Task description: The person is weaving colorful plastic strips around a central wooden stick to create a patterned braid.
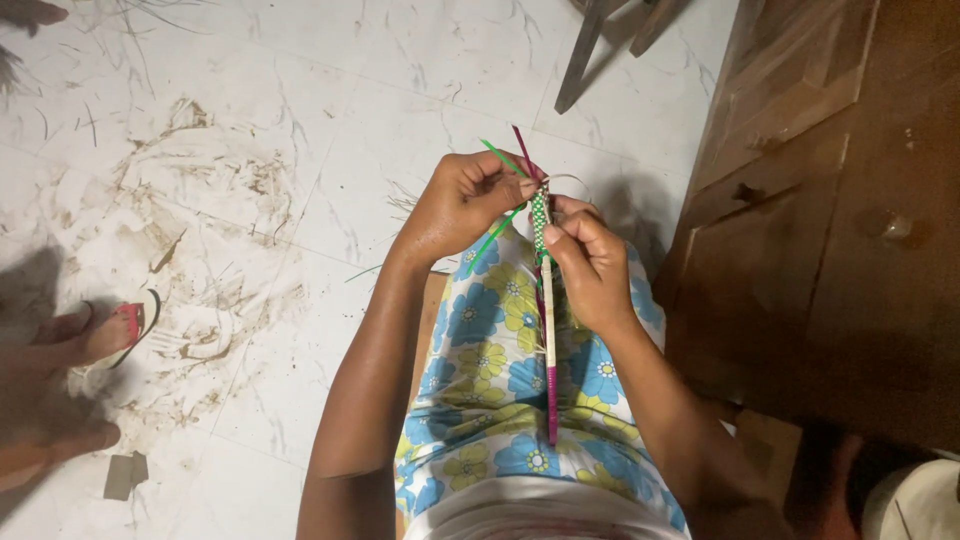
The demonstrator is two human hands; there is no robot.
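Left hand (462, 205) pinches green strips (497, 232) beside the woven stick's (546, 300) top. Right hand (590, 268) pinches the stick just below the weave.

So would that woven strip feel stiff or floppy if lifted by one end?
Probably fairly stiff: the woven strip runs straight from the right hand down over the lap. Likely light, being thin. The loose green strands by the left hand look bendier.
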